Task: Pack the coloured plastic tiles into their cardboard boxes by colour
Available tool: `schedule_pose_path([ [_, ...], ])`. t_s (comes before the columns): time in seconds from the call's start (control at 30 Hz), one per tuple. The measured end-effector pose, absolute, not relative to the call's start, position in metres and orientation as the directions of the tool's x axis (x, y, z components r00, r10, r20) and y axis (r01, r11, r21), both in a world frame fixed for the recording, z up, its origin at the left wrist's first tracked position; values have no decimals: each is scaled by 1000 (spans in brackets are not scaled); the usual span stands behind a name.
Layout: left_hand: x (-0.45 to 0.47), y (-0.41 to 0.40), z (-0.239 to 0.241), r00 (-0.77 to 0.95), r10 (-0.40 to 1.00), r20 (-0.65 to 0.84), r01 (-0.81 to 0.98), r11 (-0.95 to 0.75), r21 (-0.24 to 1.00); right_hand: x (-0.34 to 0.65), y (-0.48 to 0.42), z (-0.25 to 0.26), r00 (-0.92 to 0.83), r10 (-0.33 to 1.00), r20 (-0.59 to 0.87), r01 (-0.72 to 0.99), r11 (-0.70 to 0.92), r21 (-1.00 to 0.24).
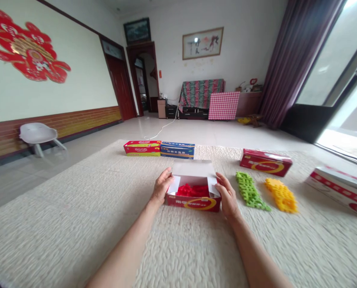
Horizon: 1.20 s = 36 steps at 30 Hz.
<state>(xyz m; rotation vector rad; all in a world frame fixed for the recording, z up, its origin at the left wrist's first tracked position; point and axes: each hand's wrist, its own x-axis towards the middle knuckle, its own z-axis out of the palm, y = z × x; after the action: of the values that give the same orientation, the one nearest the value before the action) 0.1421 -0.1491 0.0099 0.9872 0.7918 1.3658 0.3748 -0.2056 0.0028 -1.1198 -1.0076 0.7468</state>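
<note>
A dark red cardboard box (180, 203) sits in front of me on the cream quilted cover, its white lid raised at the back and its side flaps up. Bright red pieces (193, 190) lie inside it; their exact shape is too blurred to tell. At the box's left end, my left hand (162, 185) grips the side and flap. My right hand (227, 196) holds the opposite end, thumb near the right flap. Right of that hand lie green interlocking plastic pieces (252, 192) and yellow ones (282, 195).
Beyond the open box stand a red-and-yellow box (142, 149) and a blue box (177, 150), side by side. Another dark red box (266, 162) is at the right, with a larger red-and-white box (340, 190) past it. A white chair (38, 134) stands by the left wall.
</note>
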Motion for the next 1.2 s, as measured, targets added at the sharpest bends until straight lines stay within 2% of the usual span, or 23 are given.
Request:
schedule_pose_path([
  [0.2,159,-155,11,142,982,121,-357,-63,932,394,-202,2,342,932,124,-219,207,-953],
  [0.33,157,-153,11,169,977,127,-354,-60,933,393,-203,6,302,947,109,-268,194,-944],
  [0.47,156,-151,8,183,970,163,-385,-82,919,392,-202,9,276,946,168,-211,230,-950],
  [0.77,160,-150,7,108,991,79,-414,-27,910,399,-208,21,189,952,242,-169,274,-947],
  [0.9,161,-149,4,138,986,91,-409,-27,912,409,-215,32,4,979,206,-161,204,-966],
  [1.0,161,-148,1,154,981,118,-394,-48,918,419,-220,38,-98,972,214,-82,206,-975],
  [1.2,161,-152,8,170,978,117,-402,-39,915,424,-221,40,-161,973,167,114,187,-976],
])
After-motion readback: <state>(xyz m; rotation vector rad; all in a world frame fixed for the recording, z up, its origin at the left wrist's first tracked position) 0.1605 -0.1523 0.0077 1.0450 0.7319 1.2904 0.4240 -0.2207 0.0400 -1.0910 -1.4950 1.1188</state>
